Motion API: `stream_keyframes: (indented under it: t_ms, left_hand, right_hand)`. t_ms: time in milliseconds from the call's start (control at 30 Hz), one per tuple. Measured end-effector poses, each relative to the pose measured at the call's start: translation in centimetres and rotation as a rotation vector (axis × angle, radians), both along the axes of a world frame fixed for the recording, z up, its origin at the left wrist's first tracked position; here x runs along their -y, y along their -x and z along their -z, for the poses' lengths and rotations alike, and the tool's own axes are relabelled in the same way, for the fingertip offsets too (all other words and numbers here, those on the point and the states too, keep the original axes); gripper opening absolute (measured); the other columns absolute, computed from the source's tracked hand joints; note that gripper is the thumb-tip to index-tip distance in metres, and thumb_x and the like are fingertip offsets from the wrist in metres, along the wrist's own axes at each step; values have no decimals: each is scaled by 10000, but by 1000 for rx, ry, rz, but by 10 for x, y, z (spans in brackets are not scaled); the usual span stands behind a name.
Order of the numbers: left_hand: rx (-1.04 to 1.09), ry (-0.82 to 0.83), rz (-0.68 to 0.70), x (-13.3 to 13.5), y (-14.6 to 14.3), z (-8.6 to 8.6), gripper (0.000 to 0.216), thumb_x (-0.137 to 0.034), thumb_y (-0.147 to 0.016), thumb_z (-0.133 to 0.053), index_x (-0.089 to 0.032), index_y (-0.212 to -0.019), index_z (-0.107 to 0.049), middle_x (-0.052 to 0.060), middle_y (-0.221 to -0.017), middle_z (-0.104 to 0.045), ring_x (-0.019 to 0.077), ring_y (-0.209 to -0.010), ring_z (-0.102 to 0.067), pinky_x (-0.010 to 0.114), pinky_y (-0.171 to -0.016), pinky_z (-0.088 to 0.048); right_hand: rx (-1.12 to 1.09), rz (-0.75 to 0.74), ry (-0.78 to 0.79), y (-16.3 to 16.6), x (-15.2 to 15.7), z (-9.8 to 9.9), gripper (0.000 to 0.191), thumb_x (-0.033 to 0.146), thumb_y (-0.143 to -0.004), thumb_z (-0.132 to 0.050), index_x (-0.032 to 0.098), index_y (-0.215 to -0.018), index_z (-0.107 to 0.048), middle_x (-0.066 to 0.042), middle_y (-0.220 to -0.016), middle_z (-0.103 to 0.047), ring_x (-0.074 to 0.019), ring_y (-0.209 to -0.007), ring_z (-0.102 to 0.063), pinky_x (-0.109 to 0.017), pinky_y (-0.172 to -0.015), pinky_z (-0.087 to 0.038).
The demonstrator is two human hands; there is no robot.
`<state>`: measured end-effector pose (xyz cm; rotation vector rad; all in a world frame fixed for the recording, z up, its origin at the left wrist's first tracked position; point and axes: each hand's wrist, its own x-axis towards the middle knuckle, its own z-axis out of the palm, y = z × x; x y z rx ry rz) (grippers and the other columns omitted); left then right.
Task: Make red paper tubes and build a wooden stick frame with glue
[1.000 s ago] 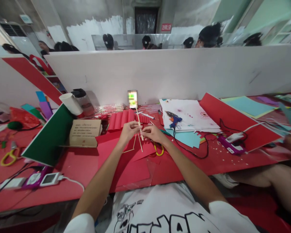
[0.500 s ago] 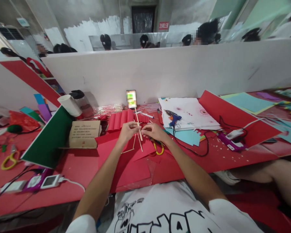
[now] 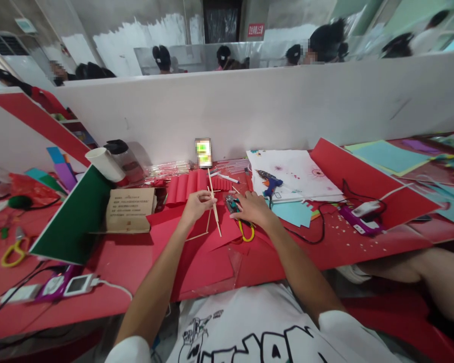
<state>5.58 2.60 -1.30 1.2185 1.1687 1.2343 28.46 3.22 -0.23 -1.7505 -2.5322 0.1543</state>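
Note:
My left hand (image 3: pixel 197 205) pinches thin wooden sticks (image 3: pixel 215 210), which stand at a slant over the red paper. Another thin stick (image 3: pixel 197 236) lies bent or joined at an angle just below. To the right, my right hand (image 3: pixel 254 207) reaches down with its fingers apart, over a dark grey-green hand tool (image 3: pixel 232 203), perhaps pliers. Whether the fingers touch this tool is unclear. A yellow handle (image 3: pixel 246 232) shows under the same hand. Red paper sheets (image 3: pixel 200 267) lie beneath both hands.
Behind the hands are rolled red paper tubes (image 3: pixel 187 185) and a lit phone (image 3: pixel 203 153). A blue glue gun (image 3: pixel 273 185) rests on white sheets (image 3: pixel 298 169), its cable trailing right. Left stand a cardboard box (image 3: pixel 130 209), a green board (image 3: pixel 73 217) and a paper cup (image 3: pixel 105 164).
My right hand has left the sticks and moved right, its fingers spreading over the grey-green tool, which now shows. My left hand keeps its pinch on the sticks.

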Motion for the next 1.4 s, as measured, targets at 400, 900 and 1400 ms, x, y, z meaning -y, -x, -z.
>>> stream_keyframes:
  t_ms: [400,900,1400]
  left_hand:
    - [26,24,16,3,6,-10,609,-467,-542,-947,-150,-990,-683,20,-784,-736,162,-723,-715,332,-742,-621]
    - [57,6,112,9,14,-19,642,-377,-611,-935,-160,-1161,-684,30,-788,-756,162,-726,-727,324,-755,-613]
    - [49,13,121,13,6,-19,578,-307,-635,-918,-166,-1144,-680,24,-769,-750,173,-714,-729,337,-742,-621]
  right_hand:
    - [62,-19,-31,-2,-9,-1,406,341,-996,-508,107,-1317,-590,-228,-1292,-642,-364,-1231,-590,-504,-1094,-346]
    - [-432,-506,349,-32,-45,-56,482,503,-963,-583,225,-1347,-668,-85,-1396,-662,-266,-1258,-621,-365,-1039,-502]
    - [-510,-564,392,-23,-60,-55,485,461,-870,-700,248,-1305,-724,-70,-1314,-713,-256,-1191,-658,-371,-1028,-511]
